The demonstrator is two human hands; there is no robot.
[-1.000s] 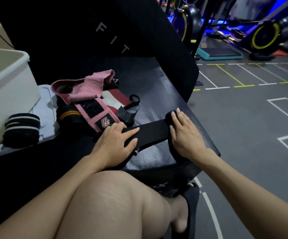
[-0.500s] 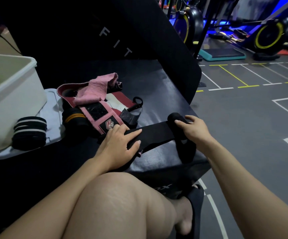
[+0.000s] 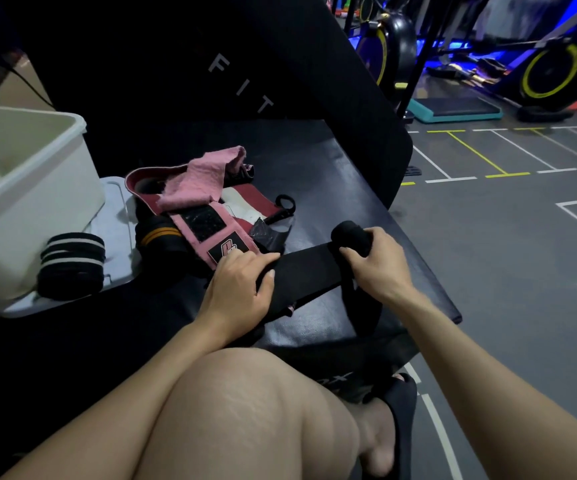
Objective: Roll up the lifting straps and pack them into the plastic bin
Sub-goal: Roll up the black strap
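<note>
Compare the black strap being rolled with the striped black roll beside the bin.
The black strap is only partly rolled, its flat length stretched across the bench; the striped roll is fully wound. The right hand grips the strap's rolled end and the left hand presses its flat part; nobody touches the striped roll. Neither is in the bin yet.

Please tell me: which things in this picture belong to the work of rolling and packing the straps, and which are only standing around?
Belonging to the job:
- black strap, held by both hands
- its rolled end, gripped by the right hand
- left hand, pressing the strap flat
- pile of pink straps
- striped rolled strap
- white plastic bin

Just lying about:
- exercise bikes
- teal step platform
</note>
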